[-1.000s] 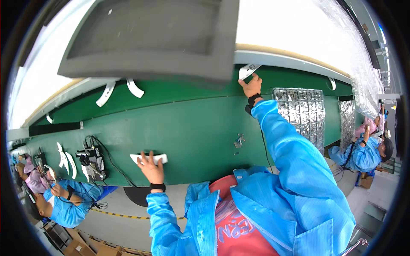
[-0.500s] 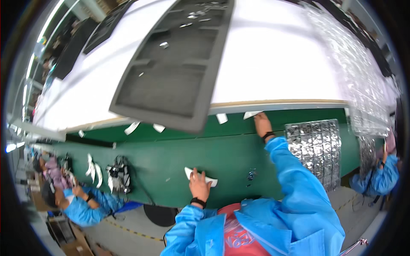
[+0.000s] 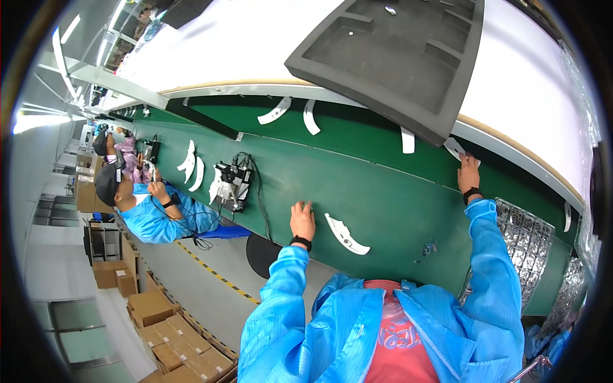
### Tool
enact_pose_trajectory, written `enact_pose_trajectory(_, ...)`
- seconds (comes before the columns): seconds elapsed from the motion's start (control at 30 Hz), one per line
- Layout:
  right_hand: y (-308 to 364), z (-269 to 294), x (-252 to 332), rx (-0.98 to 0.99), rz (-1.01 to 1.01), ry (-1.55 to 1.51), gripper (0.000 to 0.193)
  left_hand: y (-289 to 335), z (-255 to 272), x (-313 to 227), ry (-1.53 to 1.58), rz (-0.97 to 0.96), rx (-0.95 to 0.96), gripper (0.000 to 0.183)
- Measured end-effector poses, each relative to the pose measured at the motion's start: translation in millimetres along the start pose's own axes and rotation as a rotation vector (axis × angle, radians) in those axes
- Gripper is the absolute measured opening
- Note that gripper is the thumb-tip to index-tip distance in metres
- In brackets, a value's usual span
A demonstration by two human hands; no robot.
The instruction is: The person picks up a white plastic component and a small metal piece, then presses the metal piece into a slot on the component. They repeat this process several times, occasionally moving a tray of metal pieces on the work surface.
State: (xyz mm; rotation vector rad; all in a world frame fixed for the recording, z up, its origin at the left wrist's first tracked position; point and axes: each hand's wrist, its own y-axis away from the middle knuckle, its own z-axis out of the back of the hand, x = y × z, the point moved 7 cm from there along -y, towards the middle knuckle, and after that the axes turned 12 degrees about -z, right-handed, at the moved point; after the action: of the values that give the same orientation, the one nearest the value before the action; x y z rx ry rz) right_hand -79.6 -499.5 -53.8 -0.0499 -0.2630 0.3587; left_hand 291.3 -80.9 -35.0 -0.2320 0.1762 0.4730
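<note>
My left hand (image 3: 302, 220) rests on the green bench, fingers stretched out and holding nothing. Just to its right lies a white curved plastic part (image 3: 347, 235), apart from the hand. At the bench's far side, my right hand (image 3: 469, 171) has its fingertips closed on the end of another white curved piece (image 3: 454, 148), partly covered by the fingers. A small cluster of dark bits, perhaps screws (image 3: 429, 247), sits between my forearms, nearer the right one.
A dark foam tray (image 3: 383, 67) overhangs the white upper shelf's edge. More white curved parts (image 3: 276, 111) lie beneath that shelf. To the left are a black device with cables (image 3: 237, 185) and a seated co-worker (image 3: 150, 207). A silvery pocketed sheet (image 3: 527, 239) lies right.
My view has swung to the left. My left hand has let go of the white curved part and moved left of it. The right hand stays at the far piece.
</note>
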Motion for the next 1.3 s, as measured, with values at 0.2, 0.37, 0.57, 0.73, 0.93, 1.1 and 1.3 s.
enact_pose_trajectory(0.2,40,27,82,-0.02,0.104,-0.148,0.045,-7,-40,26,0.044,-0.022,0.114,0.015)
enact_pose_trajectory(0.37,109,38,161,0.216,0.181,-0.42,0.028,-13,-47,19,0.119,-0.039,0.021,0.009)
enact_pose_trajectory(0.57,157,1,196,0.422,0.242,-0.377,0.023,6,-58,33,-0.022,-0.064,0.094,0.013)
enact_pose_trajectory(0.73,160,11,176,0.504,0.104,-0.376,0.023,-4,-66,25,0.016,-0.042,0.186,0.017)
enact_pose_trajectory(0.93,154,-2,148,0.49,0.033,-0.361,0.023,-8,-60,22,-0.021,-0.041,0.153,0.018)
enact_pose_trajectory(1.1,93,5,120,0.236,-0.07,-0.294,0.036,-16,-57,17,0.083,-0.096,0.174,0.016)
enact_pose_trajectory(1.3,17,-8,131,0.094,-0.085,-0.159,0.058,-36,-61,-15,0.35,-0.082,0.098,0.012)
